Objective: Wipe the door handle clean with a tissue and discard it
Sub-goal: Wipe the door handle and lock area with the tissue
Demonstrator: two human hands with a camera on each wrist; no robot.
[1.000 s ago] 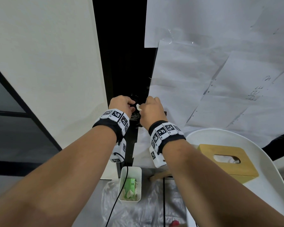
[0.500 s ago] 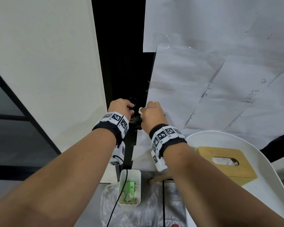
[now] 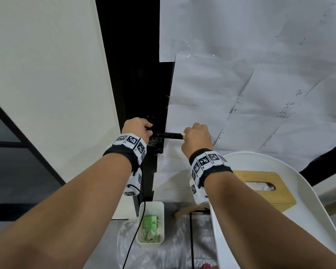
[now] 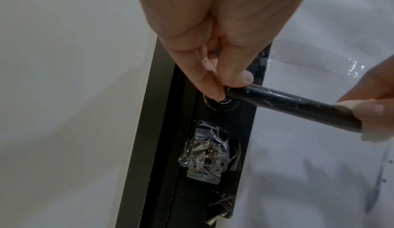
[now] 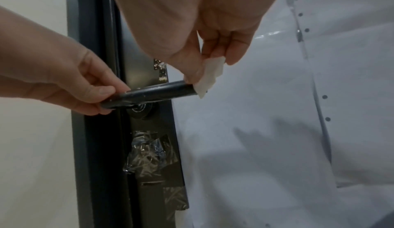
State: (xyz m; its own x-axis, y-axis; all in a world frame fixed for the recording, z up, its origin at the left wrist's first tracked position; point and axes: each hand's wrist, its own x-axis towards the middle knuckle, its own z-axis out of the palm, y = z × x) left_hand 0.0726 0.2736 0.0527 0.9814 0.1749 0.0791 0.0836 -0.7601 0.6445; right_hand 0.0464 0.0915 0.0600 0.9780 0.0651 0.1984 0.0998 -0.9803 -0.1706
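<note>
Door handle (image 3: 168, 135) now bared: left hand (image 3: 137, 127) pinching its base, right hand (image 3: 197, 137) farther out, pinching tissue (image 5: 210, 76) at its tip

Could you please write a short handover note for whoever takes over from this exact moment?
Left hand: pinches the pivot end of the black door handle, steadying it.
Right hand: pinches a small folded tissue against the handle's free end.
Things: the wooden tissue box sits on the white chair to the right; the small white bin stands on the floor below the handle, with scraps already inside.
Done: tissue taken, wiping under way, tissue now at the tip.
Left: finish any remaining wiping, then drop the tissue into the bin.
</note>
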